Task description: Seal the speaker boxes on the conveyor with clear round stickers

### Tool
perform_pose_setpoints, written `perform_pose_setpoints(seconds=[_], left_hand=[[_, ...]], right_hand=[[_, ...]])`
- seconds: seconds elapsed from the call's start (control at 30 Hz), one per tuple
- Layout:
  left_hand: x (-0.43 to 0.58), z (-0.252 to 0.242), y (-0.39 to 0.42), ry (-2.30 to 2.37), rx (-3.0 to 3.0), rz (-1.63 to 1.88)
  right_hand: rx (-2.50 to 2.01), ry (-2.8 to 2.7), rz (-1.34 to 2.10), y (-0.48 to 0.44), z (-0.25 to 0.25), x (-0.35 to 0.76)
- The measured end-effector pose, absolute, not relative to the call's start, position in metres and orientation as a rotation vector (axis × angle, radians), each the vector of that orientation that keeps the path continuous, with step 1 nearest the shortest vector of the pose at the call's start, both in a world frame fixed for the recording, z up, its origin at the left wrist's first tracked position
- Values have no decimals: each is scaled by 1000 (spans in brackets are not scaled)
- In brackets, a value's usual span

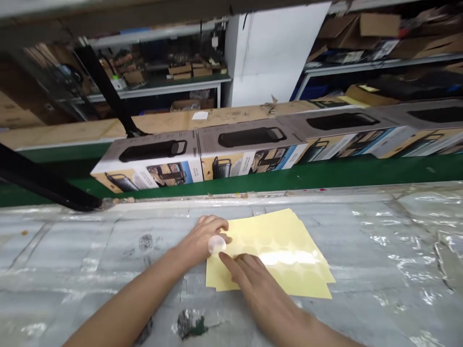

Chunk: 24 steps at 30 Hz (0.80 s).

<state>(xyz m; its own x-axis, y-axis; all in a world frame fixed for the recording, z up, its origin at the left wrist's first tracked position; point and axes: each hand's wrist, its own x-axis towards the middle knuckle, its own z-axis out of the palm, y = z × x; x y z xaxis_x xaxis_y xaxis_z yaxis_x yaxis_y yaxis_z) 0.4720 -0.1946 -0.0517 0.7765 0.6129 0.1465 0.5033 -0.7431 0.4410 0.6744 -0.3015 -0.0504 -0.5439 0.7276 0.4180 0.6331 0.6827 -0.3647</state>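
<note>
A stack of yellow sticker sheets (282, 250) lies on the plastic-covered table (90, 255), carrying rows of clear round stickers. My left hand (200, 241) rests at the sheets' left edge, fingers curled, pinching a clear round sticker (217, 245). My right hand (249, 274) lies flat on the sheets' near left corner, index finger stretched toward the sticker.
Beyond the table runs a green conveyor belt (325, 176) with a row of printed product boxes (202, 156) lying on their sides. A black bar (39, 180) crosses at left. Shelves with cardboard boxes (379, 29) stand behind.
</note>
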Motion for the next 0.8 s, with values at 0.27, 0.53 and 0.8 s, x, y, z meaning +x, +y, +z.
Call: perform_pose_setpoints(seconds=[0.27,0.53,0.8], left_hand=[[469,-62,-193,855,2670,494],[469,-66,-199,894,2838,493],[479,-21,-138,941,2991,713]], right_hand=[[-909,-2268,81,-303,-62,682],[-918,-1907,525,-295,-72,691],[-1010,-800,593,-270,-13,775]])
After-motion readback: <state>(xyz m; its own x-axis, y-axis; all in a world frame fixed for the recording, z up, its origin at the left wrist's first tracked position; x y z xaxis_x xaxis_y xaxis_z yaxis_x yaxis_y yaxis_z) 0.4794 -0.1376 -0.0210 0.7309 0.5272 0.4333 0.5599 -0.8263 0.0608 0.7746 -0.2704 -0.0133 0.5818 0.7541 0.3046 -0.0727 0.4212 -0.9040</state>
